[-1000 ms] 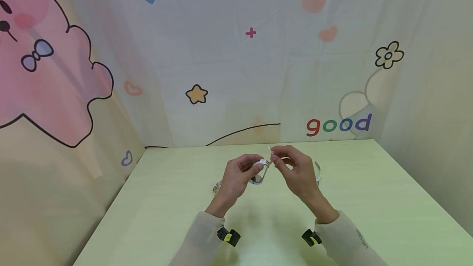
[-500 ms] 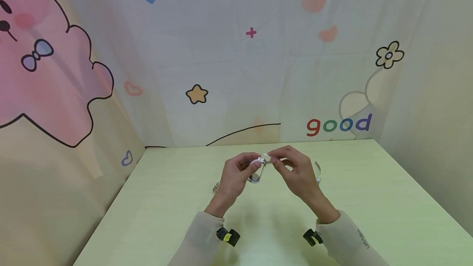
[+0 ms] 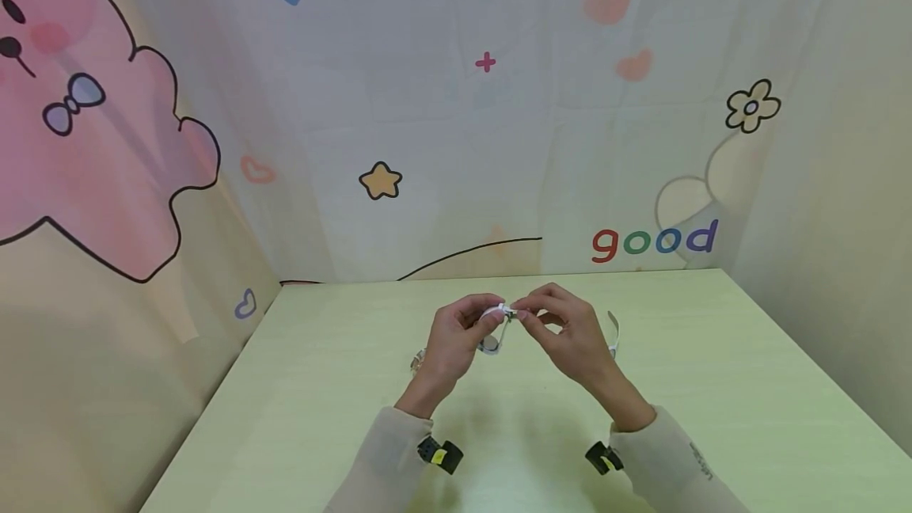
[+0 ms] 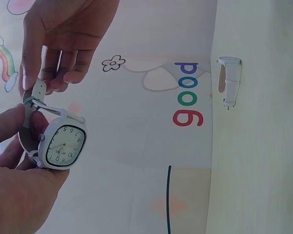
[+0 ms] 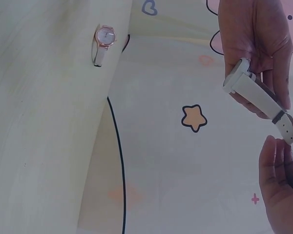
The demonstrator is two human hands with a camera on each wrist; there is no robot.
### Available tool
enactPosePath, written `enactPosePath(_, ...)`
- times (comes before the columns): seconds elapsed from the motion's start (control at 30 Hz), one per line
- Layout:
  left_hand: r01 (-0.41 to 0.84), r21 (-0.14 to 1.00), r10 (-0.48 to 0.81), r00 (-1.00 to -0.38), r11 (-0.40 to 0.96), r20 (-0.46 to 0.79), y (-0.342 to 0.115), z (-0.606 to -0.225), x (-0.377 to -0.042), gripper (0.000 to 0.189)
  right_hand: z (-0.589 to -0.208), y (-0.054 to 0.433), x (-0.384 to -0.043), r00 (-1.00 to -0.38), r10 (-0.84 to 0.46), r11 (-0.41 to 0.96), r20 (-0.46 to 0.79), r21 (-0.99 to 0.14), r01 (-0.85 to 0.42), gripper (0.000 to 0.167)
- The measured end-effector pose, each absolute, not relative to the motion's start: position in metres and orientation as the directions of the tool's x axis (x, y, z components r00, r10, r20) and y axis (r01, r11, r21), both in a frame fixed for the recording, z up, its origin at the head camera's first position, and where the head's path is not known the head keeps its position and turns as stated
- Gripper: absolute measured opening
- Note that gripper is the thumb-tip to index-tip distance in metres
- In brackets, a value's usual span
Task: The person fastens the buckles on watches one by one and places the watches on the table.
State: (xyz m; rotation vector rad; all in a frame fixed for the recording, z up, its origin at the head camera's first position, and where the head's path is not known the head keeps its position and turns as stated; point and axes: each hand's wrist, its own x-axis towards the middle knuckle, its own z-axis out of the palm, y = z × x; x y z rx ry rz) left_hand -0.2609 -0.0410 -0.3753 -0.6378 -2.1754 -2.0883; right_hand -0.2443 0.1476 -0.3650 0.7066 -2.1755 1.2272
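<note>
A white wristwatch with a rounded-square dial is held up off the table, its strap looped round behind the case. My left hand grips it by the case and strap, thumb on one side and fingers on the other. At the strap's free, holed end, beside the buckle, my right hand pinches with thumb and forefinger. In the right wrist view the strap end passes through a keeper loop. Both hands are close together over the middle of the table.
On the pale green table, a rose-gold watch with a light strap lies left of my left forearm. Another white-strapped watch stands on the right, partly behind my right hand in the head view. A printed cloth hangs behind the table.
The strap tip, which stuck up above my right fingers, has come down and now lies between them. My right hand has shifted slightly left, closer to my left hand.
</note>
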Motion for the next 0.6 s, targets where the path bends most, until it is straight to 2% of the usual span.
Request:
enactPosePath(0.2, 0.337, 0.941, 0.272, -0.906, 0.004, 0.323, -0.0394, -0.3755, -0.2616, 0.025, -0.3637, 0.1462, -0.2438, -0.704, -0.189, 0.454, 0.684, -0.574, -0.681, 0.016)
enactPosePath(0.43, 0.335, 0.942, 0.264, -0.911, 0.027, 0.316, -0.04, -0.3755, -0.2621, 0.025, -0.3638, 0.1434, -0.2437, -0.717, -0.185, 0.455, 0.672, -0.589, -0.668, 0.023)
enactPosePath(0.6, 0.347, 0.937, 0.266, -0.906, 0.025, 0.329, -0.0413, -0.3733, -0.2617, 0.026, -0.3643, 0.1406, -0.2448, -0.72, -0.139, 0.433, 0.68, -0.612, -0.661, 0.017)
